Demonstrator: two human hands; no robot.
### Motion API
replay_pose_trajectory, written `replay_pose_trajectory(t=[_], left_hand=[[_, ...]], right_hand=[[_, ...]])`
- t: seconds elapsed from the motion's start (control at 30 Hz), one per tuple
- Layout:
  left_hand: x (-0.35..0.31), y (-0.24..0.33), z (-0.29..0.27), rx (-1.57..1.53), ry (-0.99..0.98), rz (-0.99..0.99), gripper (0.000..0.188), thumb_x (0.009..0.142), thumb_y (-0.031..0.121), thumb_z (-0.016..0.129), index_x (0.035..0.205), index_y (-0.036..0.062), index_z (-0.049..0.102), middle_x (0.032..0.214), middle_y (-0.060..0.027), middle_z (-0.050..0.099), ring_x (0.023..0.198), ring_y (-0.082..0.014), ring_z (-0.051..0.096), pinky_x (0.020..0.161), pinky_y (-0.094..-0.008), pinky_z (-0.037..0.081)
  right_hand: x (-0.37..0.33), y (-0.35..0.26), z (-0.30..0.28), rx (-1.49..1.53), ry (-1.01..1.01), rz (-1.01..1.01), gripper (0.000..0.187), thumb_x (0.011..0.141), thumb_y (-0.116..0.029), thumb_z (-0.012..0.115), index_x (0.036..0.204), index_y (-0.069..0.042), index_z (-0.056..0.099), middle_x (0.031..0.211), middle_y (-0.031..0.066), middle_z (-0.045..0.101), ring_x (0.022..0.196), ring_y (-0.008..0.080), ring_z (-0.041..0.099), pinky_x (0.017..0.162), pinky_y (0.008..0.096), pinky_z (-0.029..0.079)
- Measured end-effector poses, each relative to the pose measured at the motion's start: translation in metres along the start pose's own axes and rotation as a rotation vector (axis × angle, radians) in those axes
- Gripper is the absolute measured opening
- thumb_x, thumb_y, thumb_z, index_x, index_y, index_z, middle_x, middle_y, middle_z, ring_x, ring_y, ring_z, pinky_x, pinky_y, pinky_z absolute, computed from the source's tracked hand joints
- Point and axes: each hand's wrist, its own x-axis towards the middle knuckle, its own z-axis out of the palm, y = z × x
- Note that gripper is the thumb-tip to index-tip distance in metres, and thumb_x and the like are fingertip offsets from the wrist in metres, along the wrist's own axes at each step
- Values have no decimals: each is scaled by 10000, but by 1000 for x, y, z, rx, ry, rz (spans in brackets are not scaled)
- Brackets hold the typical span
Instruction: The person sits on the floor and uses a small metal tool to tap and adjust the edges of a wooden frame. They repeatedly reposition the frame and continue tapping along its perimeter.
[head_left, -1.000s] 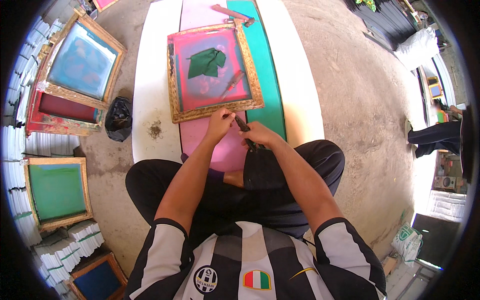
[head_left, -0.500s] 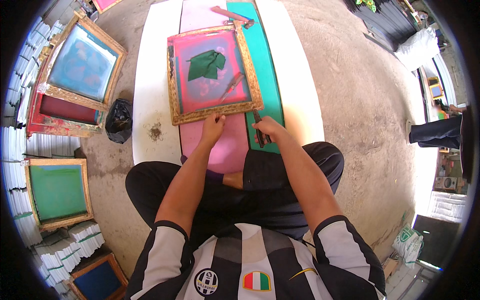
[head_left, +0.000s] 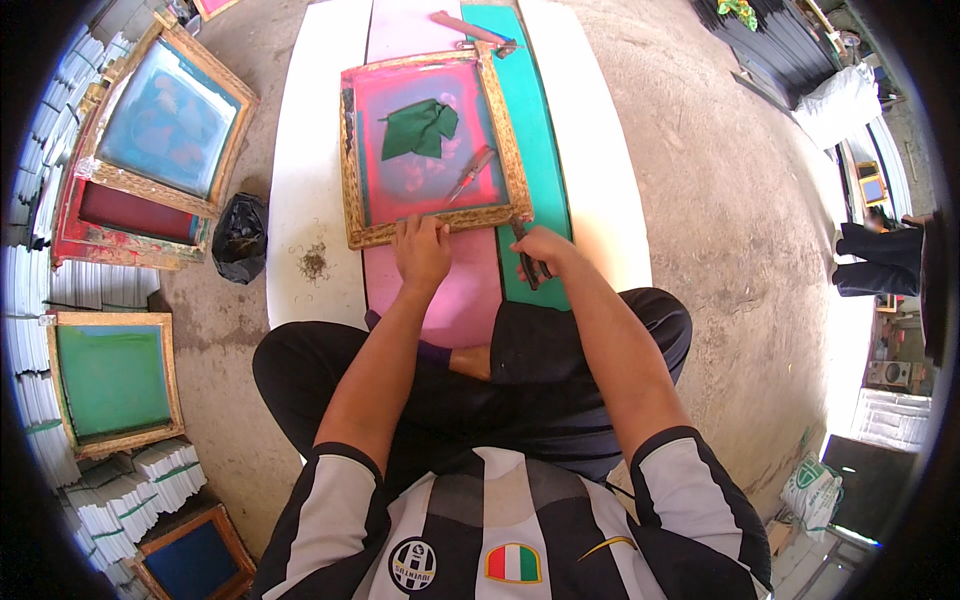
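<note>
A wooden-framed printing screen (head_left: 348, 160) with pink and blue mesh lies before me on the striped board. My left hand (head_left: 421, 252) rests on its near bar, fingers stretched over the wood. In my right hand (head_left: 548, 254) are dark-handled pliers (head_left: 530, 272), their tip against the screen's near right corner; the jaws are too small to make out. On the mesh lie a crumpled green cloth (head_left: 418, 130) and a red-and-silver utility knife (head_left: 470, 174).
A hammer (head_left: 470, 28) lies beyond the screen. Other framed screens (head_left: 165, 125) and stacked white sheets (head_left: 140, 500) stand at left, near a black plastic bag (head_left: 240, 238). At far right, a person's dark-trousered legs (head_left: 880, 260) show.
My left hand has gone from a closed fist by the near bar to stretched fingers on top of it. The pliers have shifted up against the screen's corner.
</note>
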Motion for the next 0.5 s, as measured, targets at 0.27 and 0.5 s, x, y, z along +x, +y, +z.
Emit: replay_pose_trajectory(t=[0.27,0.5], left_hand=[[5,-18,21,-23,-28,202,127,876,191,729,921,102,651,1131,-103,580,1175,-319,561,1072,-524,386],[7,-22,28,-64,31,226,138,846,169,748,902,93,647,1108,-125,590,1128,-342,579,1007,-490,425]], right_hand=[[4,-3,2,-94,94,-14,390,1013,-274,599,1218,49,525,918,224,700,678,307,712,511,503,529],[11,12,27,-240,397,-132,272,877,-159,569,902,88,681,772,258,704,618,340,720,592,473,571]])
